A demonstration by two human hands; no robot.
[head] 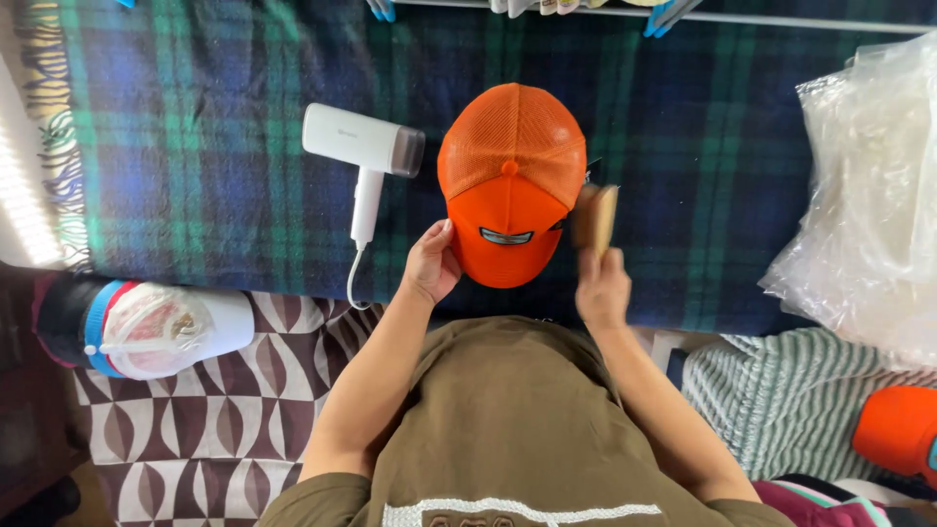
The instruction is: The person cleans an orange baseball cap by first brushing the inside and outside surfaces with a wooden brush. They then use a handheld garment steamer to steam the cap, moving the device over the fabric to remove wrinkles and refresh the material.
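An orange cap (510, 181) with a mesh back lies on the blue and green plaid blanket (195, 166), its brim pointing toward me. My left hand (429, 262) grips the brim's left edge. My right hand (602, 289) holds a wooden brush (595, 217) upright against the cap's right side; the brush looks slightly blurred.
A white handheld steamer (363, 156) with its cord lies left of the cap. A clear plastic bag (869, 205) sits at the right. A white bottle with a blue band (146, 327) rests on patterned cloth at lower left. Another orange cap (898, 429) lies on striped fabric at lower right.
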